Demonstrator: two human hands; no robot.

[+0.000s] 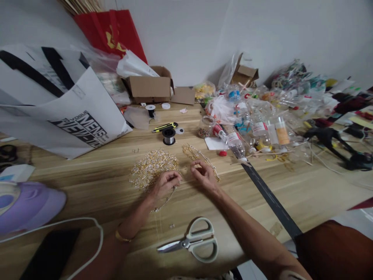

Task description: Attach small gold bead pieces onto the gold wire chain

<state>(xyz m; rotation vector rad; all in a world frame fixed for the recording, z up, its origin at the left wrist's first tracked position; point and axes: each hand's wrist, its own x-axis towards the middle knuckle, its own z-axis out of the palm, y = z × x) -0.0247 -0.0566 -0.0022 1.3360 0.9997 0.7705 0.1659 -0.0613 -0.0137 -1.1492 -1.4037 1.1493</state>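
Observation:
My left hand (166, 184) pinches a thin beaded chain (167, 201) that hangs from the fingertips and curves down onto the wooden table. Beside and behind that hand lies a tangled heap of gold and clear beaded chains (151, 167). My right hand (204, 175) is a little way to the right, its thumb and fingers curled together; anything between them is too small to make out. Several gold and beaded strands (201, 153) lie straightened just behind the right hand. Scissors (194, 242) with pale handles rest near the front edge, below both hands.
Wire spool (169, 137), yellow cutter (164, 127) and cardboard box (150, 86) stand behind. Plastic bottles (259, 132) crowd the right, past a dark strip (271, 196). A white paper bag (67, 112), purple device (37, 206) and black phone-like slab (51, 254) occupy the left.

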